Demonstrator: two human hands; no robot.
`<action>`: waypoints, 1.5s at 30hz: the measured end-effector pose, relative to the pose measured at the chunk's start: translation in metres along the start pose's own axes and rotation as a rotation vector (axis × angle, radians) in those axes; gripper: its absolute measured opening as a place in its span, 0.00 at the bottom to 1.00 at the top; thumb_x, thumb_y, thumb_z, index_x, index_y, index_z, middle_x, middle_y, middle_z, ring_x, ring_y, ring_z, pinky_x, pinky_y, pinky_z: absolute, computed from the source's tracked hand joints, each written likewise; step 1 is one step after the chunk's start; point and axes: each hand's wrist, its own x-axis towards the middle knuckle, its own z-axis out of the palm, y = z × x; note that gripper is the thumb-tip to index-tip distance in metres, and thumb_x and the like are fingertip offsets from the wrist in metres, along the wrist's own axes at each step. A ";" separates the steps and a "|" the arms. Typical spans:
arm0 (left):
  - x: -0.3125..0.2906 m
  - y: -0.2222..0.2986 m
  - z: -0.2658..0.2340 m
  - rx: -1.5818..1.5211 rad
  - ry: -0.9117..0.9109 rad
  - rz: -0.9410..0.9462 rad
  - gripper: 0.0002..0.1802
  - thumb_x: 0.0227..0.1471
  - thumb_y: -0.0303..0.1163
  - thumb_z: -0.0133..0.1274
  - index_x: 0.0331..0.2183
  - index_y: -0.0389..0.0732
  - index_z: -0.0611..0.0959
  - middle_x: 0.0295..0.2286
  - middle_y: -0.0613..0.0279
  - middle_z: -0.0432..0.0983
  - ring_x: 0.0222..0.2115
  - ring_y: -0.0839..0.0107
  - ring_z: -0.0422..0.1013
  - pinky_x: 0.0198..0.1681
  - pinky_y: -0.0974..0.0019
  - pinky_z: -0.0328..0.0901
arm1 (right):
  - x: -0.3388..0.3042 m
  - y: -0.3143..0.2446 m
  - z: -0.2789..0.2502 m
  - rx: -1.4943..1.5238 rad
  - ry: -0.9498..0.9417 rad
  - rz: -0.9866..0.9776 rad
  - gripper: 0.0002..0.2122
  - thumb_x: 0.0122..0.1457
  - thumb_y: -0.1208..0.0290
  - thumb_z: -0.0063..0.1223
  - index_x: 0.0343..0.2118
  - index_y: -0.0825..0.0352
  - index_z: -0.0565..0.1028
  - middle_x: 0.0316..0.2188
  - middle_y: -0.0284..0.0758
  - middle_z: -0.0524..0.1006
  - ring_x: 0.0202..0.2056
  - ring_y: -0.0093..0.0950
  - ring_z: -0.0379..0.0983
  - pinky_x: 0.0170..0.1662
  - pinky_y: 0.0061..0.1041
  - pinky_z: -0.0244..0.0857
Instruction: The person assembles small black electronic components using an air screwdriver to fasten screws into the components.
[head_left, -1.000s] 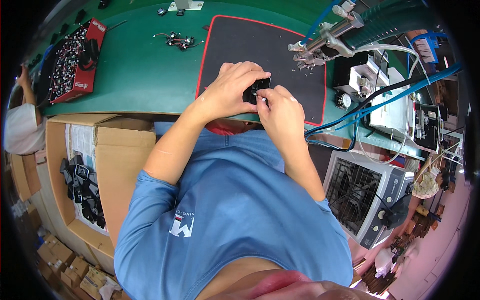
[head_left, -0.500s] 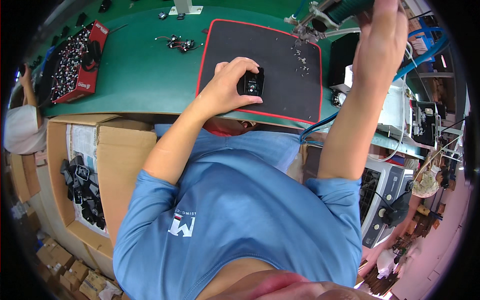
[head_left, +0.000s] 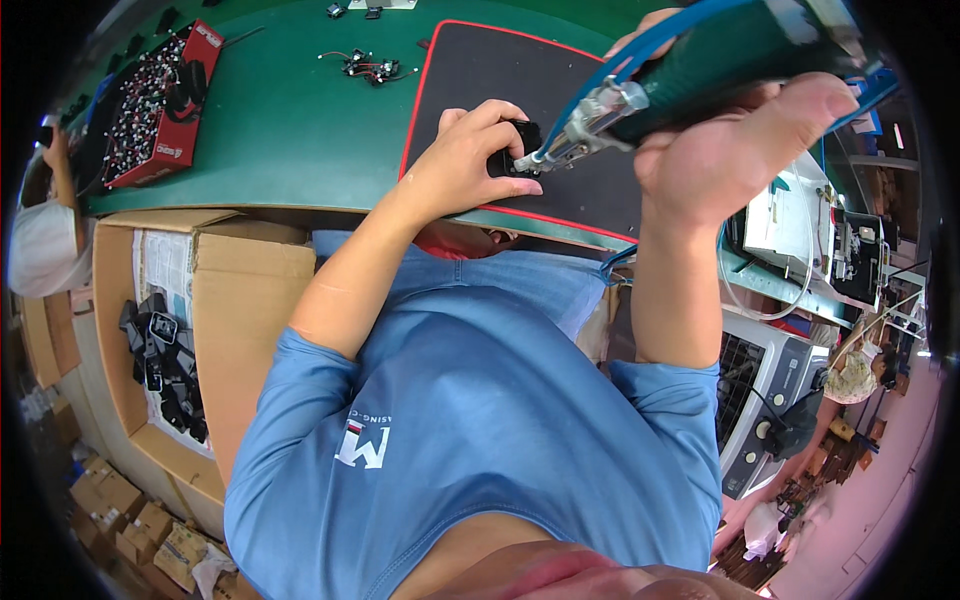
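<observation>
My left hand [head_left: 462, 165] is closed around a small black plastic housing [head_left: 529, 133], thumb on its near side and fingers on its far side. The housing rests on a dark mat [head_left: 475, 70] with a red border. In my right hand [head_left: 710, 165] is a thick dark-green powered screwdriver [head_left: 700, 75], tilted so its metal nose [head_left: 600, 112] points down and left. The nose tip is at the housing, though whether it touches is hard to make out. A blue hose [head_left: 625, 60] runs along the tool. Part of the housing is hidden by my fingers and the nose.
Small wired parts [head_left: 366, 68] lie on the green table [head_left: 290, 130] left of the mat. Farther left stands a red box [head_left: 182, 125] full of small components. An open cardboard box [head_left: 250, 330] with black casings is below the table edge. Another person [head_left: 50, 250] is far left.
My right hand has brought the screwdriver down and left from the upper right to the housing. The screwdriver now covers the loose screws on the mat. My left hand keeps its hold.
</observation>
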 end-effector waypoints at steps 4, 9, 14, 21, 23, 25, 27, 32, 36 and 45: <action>0.003 0.002 0.000 0.012 0.003 0.006 0.23 0.40 0.51 0.73 0.29 0.45 0.81 0.49 0.62 0.74 0.43 0.63 0.70 0.52 0.60 0.55 | -0.004 0.017 -0.021 0.075 -0.249 0.001 0.42 0.68 0.30 0.23 0.44 0.73 0.75 0.17 0.35 0.73 0.17 0.23 0.68 0.22 0.21 0.65; 0.005 0.003 -0.002 0.003 -0.039 -0.025 0.23 0.40 0.50 0.73 0.29 0.44 0.81 0.49 0.63 0.74 0.42 0.64 0.70 0.51 0.61 0.55 | -0.005 0.024 -0.022 0.127 -0.224 0.002 0.41 0.68 0.31 0.22 0.45 0.73 0.73 0.19 0.36 0.73 0.17 0.24 0.68 0.23 0.21 0.66; 0.004 0.003 -0.003 -0.008 -0.044 0.002 0.23 0.41 0.49 0.73 0.29 0.44 0.81 0.48 0.62 0.74 0.43 0.63 0.72 0.51 0.60 0.56 | -0.009 0.025 -0.012 0.221 -0.065 0.059 0.41 0.68 0.31 0.23 0.44 0.74 0.72 0.21 0.36 0.74 0.19 0.27 0.69 0.23 0.23 0.65; 0.002 0.001 -0.003 -0.029 -0.062 -0.002 0.23 0.41 0.46 0.74 0.33 0.44 0.81 0.48 0.62 0.75 0.47 0.61 0.70 0.50 0.59 0.57 | -0.002 0.023 -0.026 0.282 -0.217 0.255 0.42 0.67 0.29 0.22 0.41 0.73 0.72 0.20 0.37 0.73 0.19 0.26 0.70 0.22 0.23 0.65; 0.002 0.000 -0.004 -0.049 -0.068 -0.039 0.26 0.40 0.47 0.75 0.37 0.44 0.81 0.48 0.61 0.75 0.47 0.60 0.70 0.50 0.59 0.57 | 0.007 0.021 -0.021 0.159 -0.288 -0.082 0.43 0.67 0.29 0.21 0.42 0.73 0.73 0.19 0.37 0.74 0.17 0.22 0.70 0.19 0.21 0.66; 0.003 0.003 -0.006 -0.037 -0.056 -0.023 0.30 0.39 0.47 0.75 0.40 0.44 0.81 0.48 0.61 0.75 0.46 0.59 0.70 0.50 0.59 0.57 | 0.034 0.007 -0.030 0.284 -0.648 -0.141 0.40 0.69 0.33 0.21 0.40 0.72 0.75 0.18 0.35 0.74 0.16 0.19 0.71 0.15 0.17 0.65; 0.003 0.007 -0.008 -0.005 -0.081 -0.069 0.42 0.35 0.48 0.77 0.50 0.43 0.78 0.50 0.61 0.75 0.44 0.56 0.68 0.51 0.59 0.58 | 0.038 -0.003 -0.024 0.352 -0.684 -0.116 0.38 0.70 0.34 0.22 0.39 0.71 0.75 0.17 0.33 0.74 0.16 0.19 0.71 0.15 0.17 0.65; 0.002 0.002 -0.001 -0.087 -0.022 -0.102 0.49 0.31 0.47 0.79 0.55 0.44 0.76 0.50 0.61 0.76 0.44 0.53 0.67 0.52 0.57 0.60 | 0.006 -0.004 0.009 0.138 -0.203 -0.079 0.36 0.71 0.36 0.23 0.42 0.70 0.74 0.16 0.34 0.72 0.15 0.20 0.66 0.18 0.20 0.63; 0.005 0.006 -0.004 -0.058 -0.065 -0.090 0.43 0.34 0.47 0.77 0.51 0.46 0.76 0.45 0.63 0.76 0.43 0.58 0.69 0.51 0.58 0.57 | -0.001 0.020 -0.009 0.124 -0.261 0.105 0.40 0.68 0.31 0.24 0.43 0.72 0.74 0.15 0.33 0.71 0.15 0.23 0.66 0.20 0.19 0.62; 0.004 0.009 -0.005 -0.088 -0.037 -0.053 0.37 0.36 0.46 0.76 0.46 0.47 0.77 0.41 0.67 0.75 0.42 0.65 0.72 0.51 0.59 0.54 | -0.006 0.025 -0.009 0.170 -0.205 0.187 0.44 0.65 0.27 0.24 0.43 0.74 0.74 0.16 0.33 0.71 0.16 0.24 0.67 0.21 0.20 0.61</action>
